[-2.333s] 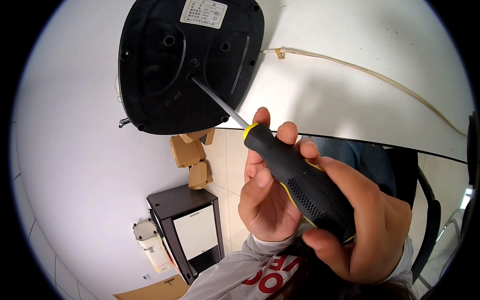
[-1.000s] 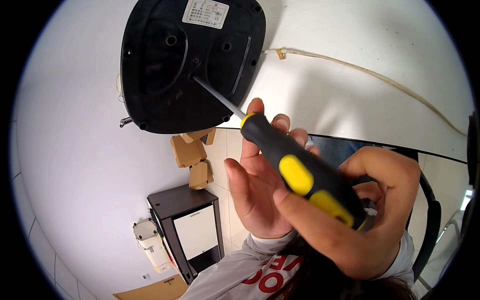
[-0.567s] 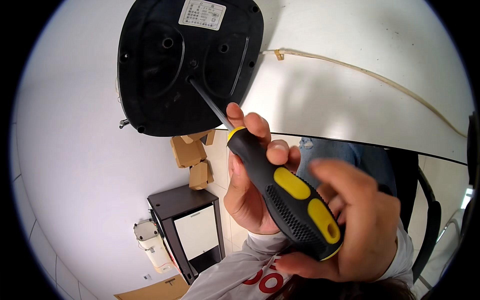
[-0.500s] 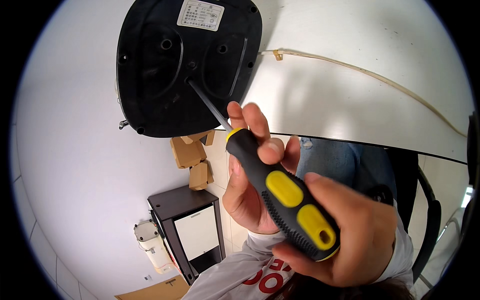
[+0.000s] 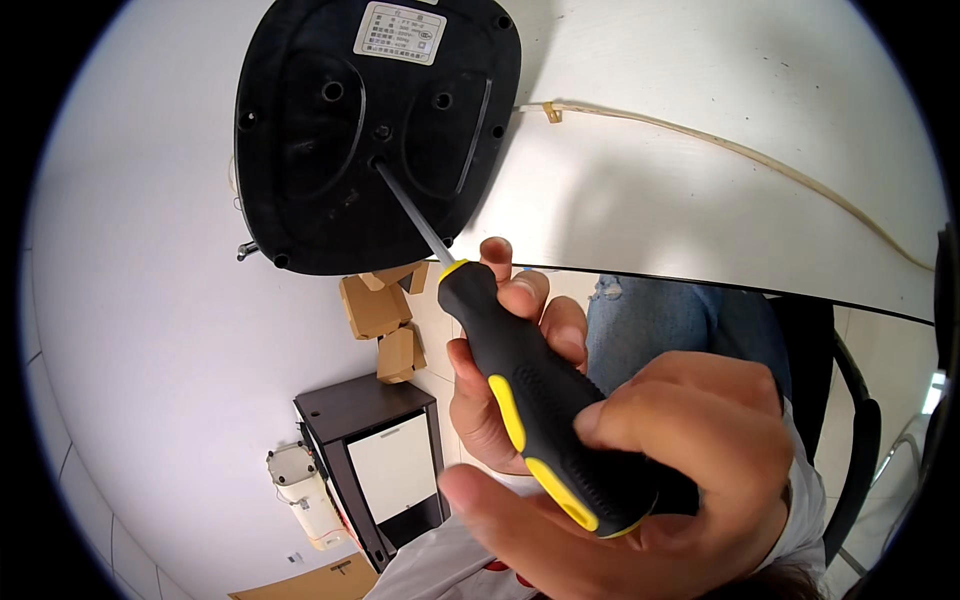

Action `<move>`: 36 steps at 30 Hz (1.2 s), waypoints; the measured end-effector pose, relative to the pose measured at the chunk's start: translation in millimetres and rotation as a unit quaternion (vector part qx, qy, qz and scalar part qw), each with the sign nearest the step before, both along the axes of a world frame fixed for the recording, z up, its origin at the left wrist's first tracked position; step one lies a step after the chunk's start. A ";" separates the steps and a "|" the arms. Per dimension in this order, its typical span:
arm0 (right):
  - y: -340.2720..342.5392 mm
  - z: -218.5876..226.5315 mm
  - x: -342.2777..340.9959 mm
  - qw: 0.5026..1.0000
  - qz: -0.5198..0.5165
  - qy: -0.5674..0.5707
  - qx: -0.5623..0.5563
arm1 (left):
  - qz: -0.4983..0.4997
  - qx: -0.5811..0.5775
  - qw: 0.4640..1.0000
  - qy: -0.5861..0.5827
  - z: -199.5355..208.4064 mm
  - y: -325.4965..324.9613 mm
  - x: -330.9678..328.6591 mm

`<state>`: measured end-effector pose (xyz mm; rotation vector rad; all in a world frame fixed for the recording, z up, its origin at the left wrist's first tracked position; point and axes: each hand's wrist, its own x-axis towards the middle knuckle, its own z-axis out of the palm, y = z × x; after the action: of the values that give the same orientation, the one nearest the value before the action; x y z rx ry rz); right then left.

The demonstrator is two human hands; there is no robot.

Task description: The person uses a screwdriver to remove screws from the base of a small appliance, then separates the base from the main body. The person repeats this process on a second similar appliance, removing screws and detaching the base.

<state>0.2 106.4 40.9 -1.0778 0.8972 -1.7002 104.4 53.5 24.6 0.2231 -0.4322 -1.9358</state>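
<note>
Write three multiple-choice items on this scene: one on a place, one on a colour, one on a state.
1. Where does the screwdriver tip sit?
A. In a recess near the middle of the black base
B. On the pale cord
C. On the white table

2. What colours is the screwdriver handle?
A. Red and white
B. Black and yellow
C. All blue

3. How is the handle held?
A. Lying loose on the table
B. By one hand only
C. By both hands

Answers:
1 A, the shaft ends in a hole in the base.
2 B, yellow patches on black grip.
3 C, right hand wraps the end, left hand fingers steady the front.
</note>
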 end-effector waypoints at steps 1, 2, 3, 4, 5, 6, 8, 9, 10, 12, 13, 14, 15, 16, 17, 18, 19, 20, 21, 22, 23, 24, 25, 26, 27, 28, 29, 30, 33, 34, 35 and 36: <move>7.3 6.8 -12.3 0.996 0.064 0.028 0.063 | -0.002 0.017 0.999 0.028 -6.1 -2.2 -5.4; 7.7 7.1 -22.5 0.977 -0.043 0.207 0.037 | -0.040 0.014 0.998 0.053 -16.0 -9.8 -6.8; 5.6 1.3 -25.8 0.968 -0.064 0.241 0.021 | -0.065 0.006 0.996 0.067 -17.6 -12.7 -5.8; 3.2 -2.6 -26.6 0.957 -0.085 0.277 0.006 | -0.087 -0.001 0.993 0.083 -18.2 -15.3 -2.1; 0.6 -6.7 -27.2 0.944 -0.108 0.311 -0.010 | -0.057 -0.011 0.998 0.023 -16.1 -13.3 -2.0; 4.7 -6.1 -26.7 0.953 -0.070 0.294 0.014 | -0.028 -0.020 0.999 -0.039 -13.8 -11.6 -1.9; 3.4 -10.7 -22.5 0.955 -0.053 0.291 0.029 | 0.060 -0.070 0.961 -0.259 -6.9 -9.8 -4.2; 2.7 -13.8 -21.1 0.955 -0.046 0.291 0.039 | 0.124 -0.118 0.906 -0.387 -11.7 -11.8 3.4; 1.2 -9.9 -24.2 0.950 -0.049 0.306 0.042 | 0.186 -0.165 0.827 -0.504 -17.5 -15.2 16.2; 1.4 -2.7 -27.3 0.935 -0.102 0.338 0.043 | 0.360 -0.231 0.647 -0.631 -20.8 -23.8 33.6; 2.4 -1.0 -24.0 0.922 -0.150 0.355 0.039 | 0.471 -0.245 0.558 -0.638 -20.8 -29.6 42.2; 0.6 -0.5 -21.2 0.916 -0.171 0.359 0.039 | 0.539 -0.287 0.470 -0.638 -22.9 -43.5 60.0; -2.7 -2.5 -15.4 0.910 -0.190 0.368 0.039 | 0.601 -0.318 0.376 -0.630 -28.3 -57.5 76.2; -3.4 -2.1 -14.3 0.910 -0.190 0.365 0.043 | 0.567 -0.302 0.441 -0.627 -31.4 -68.6 76.6; -2.4 -0.4 -16.9 0.909 -0.180 0.374 0.042 | 0.524 -0.296 0.535 -0.592 -35.5 -79.7 76.2; -1.4 0.7 -19.2 0.908 -0.168 0.381 0.041 | 0.494 -0.305 0.570 -0.582 -43.4 -91.4 81.6; -1.0 1.2 -20.6 0.907 -0.156 0.389 0.038 | 0.464 -0.313 0.604 -0.568 -51.5 -102.6 87.3; 1.1 11.8 -26.2 0.895 -0.154 0.417 0.035 | 0.473 -0.337 0.598 -0.552 -51.8 -114.1 82.0; 2.0 17.4 -28.2 0.886 -0.154 0.436 0.025 | 0.482 -0.360 0.591 -0.538 -50.9 -124.3 76.7; 2.8 20.7 -30.5 0.878 -0.153 0.454 0.015 | 0.492 -0.381 0.583 -0.522 -50.1 -131.4 71.9; -0.8 21.8 -31.4 0.855 -0.184 0.484 0.001 | 0.496 -0.384 0.601 -0.496 -48.3 -135.7 64.8; -5.7 23.8 -32.4 0.831 -0.215 0.513 -0.013 | 0.499 -0.387 0.618 -0.469 -43.1 -138.1 55.7; -9.1 27.1 -33.9 0.805 -0.246 0.540 -0.029 | 0.502 -0.390 0.634 -0.441 -37.3 -139.6 47.5; -11.8 25.9 -38.5 0.813 -0.244 0.526 -0.049 | 0.511 -0.374 0.641 -0.434 -34.8 -137.5 45.1; -15.2 25.7 -42.6 0.821 -0.242 0.513 -0.069 | 0.522 -0.385 0.607 -0.458 -30.8 -137.8 45.1; -17.2 26.2 -48.1 0.824 -0.246 0.504 -0.086 | 0.529 -0.395 0.580 -0.477 -26.0 -140.5 41.0; -22.9 28.4 -47.2 0.844 -0.246 0.465 -0.106 | 0.539 -0.403 0.549 -0.496 -21.1 -142.8 38.3; -28.3 31.9 -45.6 0.862 -0.244 0.426 -0.128 | 0.552 -0.394 0.539 -0.501 -14.3 -145.1 38.5; -44.9 45.6 -47.2 0.862 -0.239 0.414 -0.172 | 0.546 -0.381 0.593 -0.453 15.5 -153.4 39.7; -51.2 49.5 -45.5 0.840 -0.255 0.441 -0.188 | 0.549 -0.383 0.602 -0.435 23.0 -159.5 41.5; -58.1 56.1 -41.6 0.822 -0.267 0.458 -0.208 | 0.541 -0.386 0.619 -0.418 32.2 -163.9 46.1; -62.6 63.7 -36.0 0.813 -0.274 0.460 -0.229 | 0.533 -0.389 0.635 -0.401 41.8 -167.7 51.4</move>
<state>-35.8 43.8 104.5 -2.2484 1.5505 -1.8849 155.8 -114.2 66.4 0.5982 -1.3152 -0.2640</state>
